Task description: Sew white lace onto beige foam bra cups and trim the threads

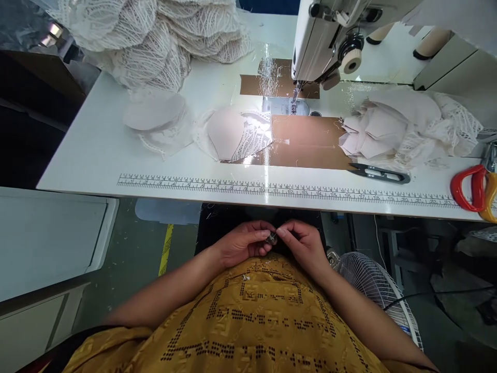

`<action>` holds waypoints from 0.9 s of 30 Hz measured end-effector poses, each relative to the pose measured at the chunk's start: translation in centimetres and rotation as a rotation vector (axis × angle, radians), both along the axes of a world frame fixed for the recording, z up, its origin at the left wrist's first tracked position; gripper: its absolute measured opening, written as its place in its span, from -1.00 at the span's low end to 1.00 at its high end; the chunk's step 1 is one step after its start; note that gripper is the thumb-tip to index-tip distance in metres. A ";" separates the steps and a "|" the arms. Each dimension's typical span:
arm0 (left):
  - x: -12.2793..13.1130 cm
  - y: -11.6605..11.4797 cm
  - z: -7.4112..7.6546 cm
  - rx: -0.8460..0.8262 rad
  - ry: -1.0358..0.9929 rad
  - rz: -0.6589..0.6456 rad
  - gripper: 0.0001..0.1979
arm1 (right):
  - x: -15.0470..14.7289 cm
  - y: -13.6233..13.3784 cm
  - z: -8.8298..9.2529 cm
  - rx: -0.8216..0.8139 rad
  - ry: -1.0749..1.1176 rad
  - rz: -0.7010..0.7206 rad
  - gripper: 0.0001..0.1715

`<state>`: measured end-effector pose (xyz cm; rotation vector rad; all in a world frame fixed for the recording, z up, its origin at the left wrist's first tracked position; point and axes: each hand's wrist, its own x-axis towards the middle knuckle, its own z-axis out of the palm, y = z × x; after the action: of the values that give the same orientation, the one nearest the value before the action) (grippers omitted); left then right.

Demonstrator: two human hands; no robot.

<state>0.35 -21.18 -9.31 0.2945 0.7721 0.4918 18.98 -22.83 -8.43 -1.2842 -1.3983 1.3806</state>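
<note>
Below the table's front edge, close to my body, my left hand (248,239) holds a small shiny metal piece, which looks like a bobbin case (272,238), between thumb and fingers. The tips of my right hand (301,241) are pinched together right beside it; what they grip is too small to make out. Above them on the table lies a white lace bra cup (229,132), partly over brown card (306,140). The sewing machine (318,49) stands behind, its needle and presser foot over the metal plate.
Lace pieces (163,41) are heaped at the back left, with more cut pieces (404,124) at the right. Thread snips (380,173) and red-handled scissors (468,189) lie near the front edge, by a printed ruler (217,186). A fan (373,280) stands below right.
</note>
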 end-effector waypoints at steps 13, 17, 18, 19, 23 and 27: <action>-0.7 0.0 -0.4 0.125 -0.067 -0.011 -0.76 | -1.1 1.4 -1.2 -0.249 0.077 0.036 -0.68; -0.9 0.3 -0.5 0.111 -0.092 -0.020 -0.76 | -1.4 1.7 -1.6 -0.317 0.128 0.090 -0.64; -0.9 0.3 -0.6 0.100 -0.101 -0.018 -0.76 | -1.3 1.7 -1.8 -0.324 0.124 0.096 -0.63; -0.9 0.4 -0.6 0.090 -0.111 -0.014 -0.75 | -1.3 1.8 -2.0 -0.332 0.114 0.095 -0.63; -1.1 0.7 -0.4 0.043 -0.143 0.002 -0.73 | -0.6 1.5 -2.9 -0.338 0.041 0.004 -0.62; -1.3 0.9 -0.4 -0.036 -0.158 0.028 -0.73 | 0.3 0.8 -2.4 -0.201 -0.035 -0.101 -0.68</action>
<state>-0.93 -20.31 -9.71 0.2086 0.6318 0.5204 19.27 -22.00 -10.87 -1.4942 -1.2237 1.4645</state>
